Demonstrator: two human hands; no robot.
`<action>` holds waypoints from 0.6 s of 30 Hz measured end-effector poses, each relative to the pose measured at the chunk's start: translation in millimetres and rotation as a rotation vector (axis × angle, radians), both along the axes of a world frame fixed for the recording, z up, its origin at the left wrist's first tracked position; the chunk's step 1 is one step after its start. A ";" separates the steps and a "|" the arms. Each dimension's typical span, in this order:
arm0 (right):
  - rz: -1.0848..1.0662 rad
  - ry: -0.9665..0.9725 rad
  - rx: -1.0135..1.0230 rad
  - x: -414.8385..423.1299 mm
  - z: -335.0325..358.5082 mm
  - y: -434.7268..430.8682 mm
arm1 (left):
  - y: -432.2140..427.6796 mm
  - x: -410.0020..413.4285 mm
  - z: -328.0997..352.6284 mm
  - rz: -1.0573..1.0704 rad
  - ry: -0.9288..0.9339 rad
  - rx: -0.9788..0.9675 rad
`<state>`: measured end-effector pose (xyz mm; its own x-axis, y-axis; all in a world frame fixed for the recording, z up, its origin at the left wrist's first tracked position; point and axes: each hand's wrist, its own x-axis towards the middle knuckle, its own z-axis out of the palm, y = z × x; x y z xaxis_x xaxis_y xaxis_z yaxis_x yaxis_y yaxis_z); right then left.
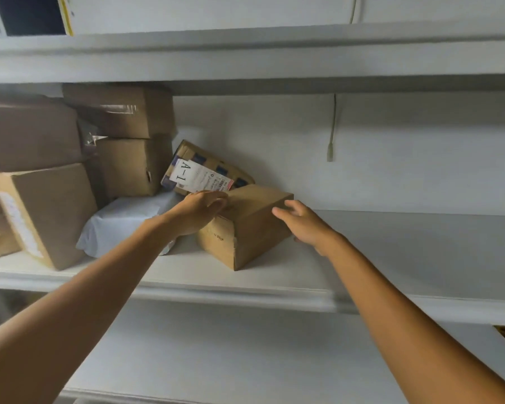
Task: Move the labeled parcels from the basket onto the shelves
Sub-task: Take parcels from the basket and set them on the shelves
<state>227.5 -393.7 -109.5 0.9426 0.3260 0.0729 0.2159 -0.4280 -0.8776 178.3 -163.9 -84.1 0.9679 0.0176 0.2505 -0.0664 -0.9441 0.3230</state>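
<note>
A brown cardboard parcel (254, 228) sits on the middle white shelf (391, 258), turned at an angle. My left hand (200, 209) rests on its top left corner with the fingers curled over the edge. My right hand (303, 223) is at the parcel's right side, fingers loosely spread, touching or just off the cardboard. Behind it leans a patterned parcel with a white label reading A-1 (200, 174). A white wrapped parcel (123, 220) lies to the left, partly under my left forearm. The basket is out of view.
Several brown boxes (47, 205) are stacked at the shelf's left end, up to the shelf above (245, 62). A cable end (330, 153) hangs on the back wall. A lower shelf (216, 360) runs below. The middle shelf's right part holds nothing.
</note>
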 end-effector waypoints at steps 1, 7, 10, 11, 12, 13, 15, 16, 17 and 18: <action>-0.018 0.018 0.020 7.0 -1.5 4.6 | 1.6 7.5 -1.6 -0.016 0.014 0.003; -0.225 0.059 0.104 35.6 -9.2 22.3 | 6.0 33.5 6.6 -0.066 -0.057 0.028; -0.275 0.074 0.103 39.3 -11.8 26.4 | 14.1 44.0 7.9 -0.119 0.007 -0.128; -0.285 0.069 0.100 40.4 -12.2 27.5 | 16.9 48.3 7.1 -0.109 0.039 -0.158; -0.294 0.066 0.111 41.0 -11.9 28.5 | 16.6 49.9 8.3 -0.102 0.071 -0.155; -0.302 0.069 0.133 40.9 -11.6 29.6 | 16.9 51.6 8.3 -0.092 0.098 -0.146; -0.319 0.080 0.180 38.9 -11.4 31.3 | 17.6 56.1 4.7 -0.089 0.097 -0.136; -0.331 0.088 0.202 39.3 -12.9 31.9 | 17.1 53.5 3.8 -0.088 0.086 -0.116; -0.342 0.090 0.222 38.6 -13.4 33.3 | 19.0 53.2 2.2 -0.091 0.068 -0.109; -0.354 0.087 0.242 36.7 -14.0 35.9 | 23.3 53.7 0.1 -0.102 0.051 -0.104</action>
